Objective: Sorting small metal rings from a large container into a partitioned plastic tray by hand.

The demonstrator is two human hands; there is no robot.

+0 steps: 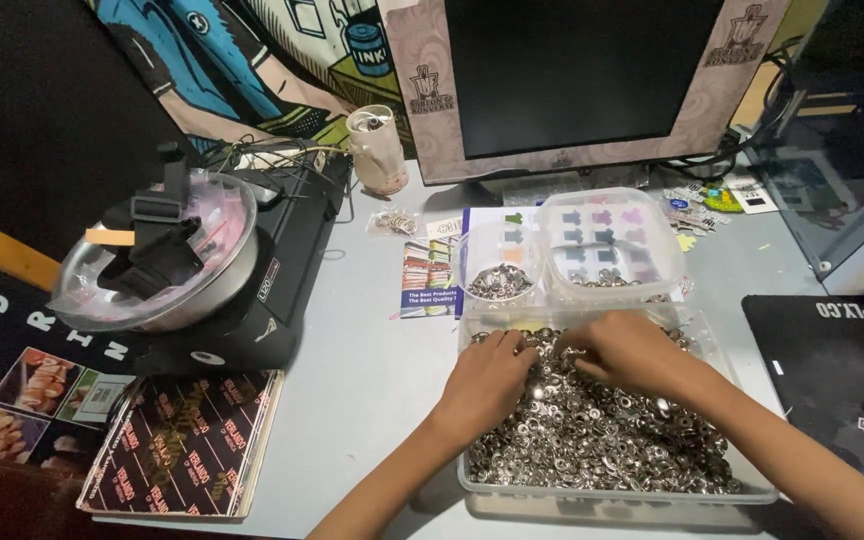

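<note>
Both hands, left hand [489,375] and right hand [624,352], are curled into heaped silver metal rings [602,430] filling the clear plastic tray [612,492] at the counter's [372,370] front edge, mostly unsorted.

You have a clear rectangular plastic tray [472,478] sitting flat on the grey counter [372,390], its long sides running away from you. It is heaped almost to the rim with small silver metal rings [602,440], shiny and round with open centres, lying loose at every angle. Both of your hands are sunk into the far end of that heap. Just beyond the tray stands a smaller clear tub [474,262] with a shallow layer of the same rings.
</note>
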